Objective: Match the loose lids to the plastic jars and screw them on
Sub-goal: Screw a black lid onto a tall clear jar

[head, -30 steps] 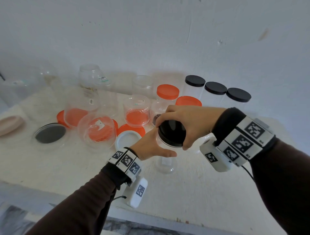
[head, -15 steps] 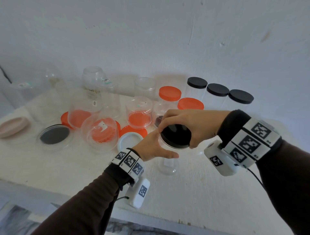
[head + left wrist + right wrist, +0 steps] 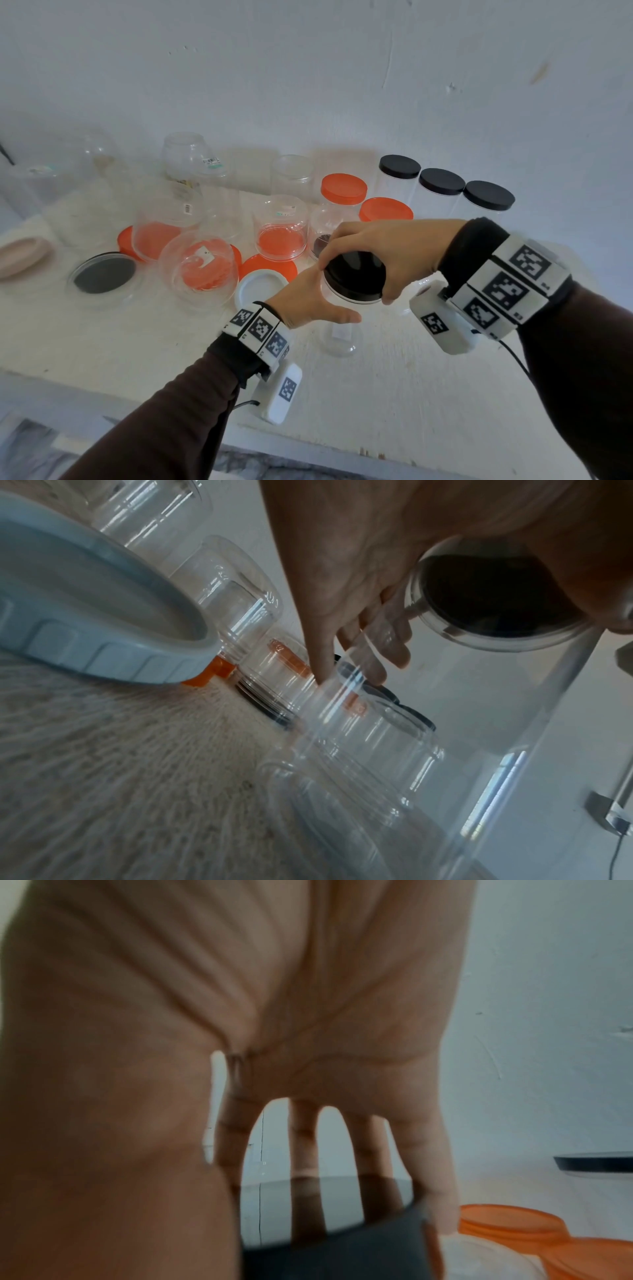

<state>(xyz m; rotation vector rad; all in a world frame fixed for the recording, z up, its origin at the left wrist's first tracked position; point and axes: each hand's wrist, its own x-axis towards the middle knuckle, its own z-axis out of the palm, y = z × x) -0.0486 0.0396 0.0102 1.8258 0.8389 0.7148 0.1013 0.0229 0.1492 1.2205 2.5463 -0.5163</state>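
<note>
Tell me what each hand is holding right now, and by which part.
Right hand grips the black lid by its rim, fingers over the top. Left hand wraps the clear jar just under that lid.

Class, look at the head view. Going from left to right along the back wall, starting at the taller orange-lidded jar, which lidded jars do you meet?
Taller orange-lidded jar → lower orange-lidded jar → first black-lidded jar → second black-lidded jar → third black-lidded jar.
</note>
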